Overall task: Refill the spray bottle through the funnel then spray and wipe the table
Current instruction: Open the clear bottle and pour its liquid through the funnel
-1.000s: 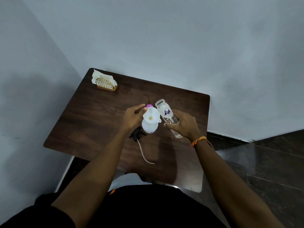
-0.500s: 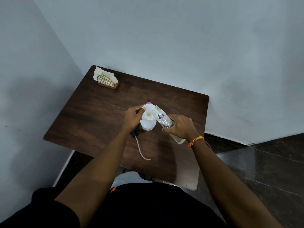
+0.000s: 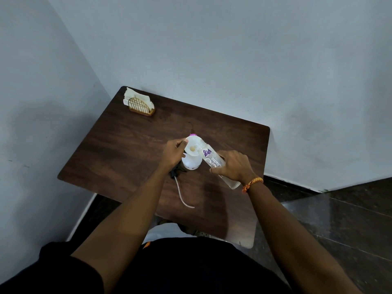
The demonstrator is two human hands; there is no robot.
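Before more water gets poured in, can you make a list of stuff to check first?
1. Funnel sitting in the white spray bottle: ok, it sits on top of the bottle.
2. Left hand steadying the funnel: ok, its fingers touch the rim.
3. Right hand holding the clear water bottle: ok, it is tilted, mouth at the funnel.
4. Water actually flowing: cannot tell.
5. Spray head with tube out of the way: ok, it lies on the table beside the spray bottle.
6. Napkins in the holder ready for wiping: ok, at the far corner.
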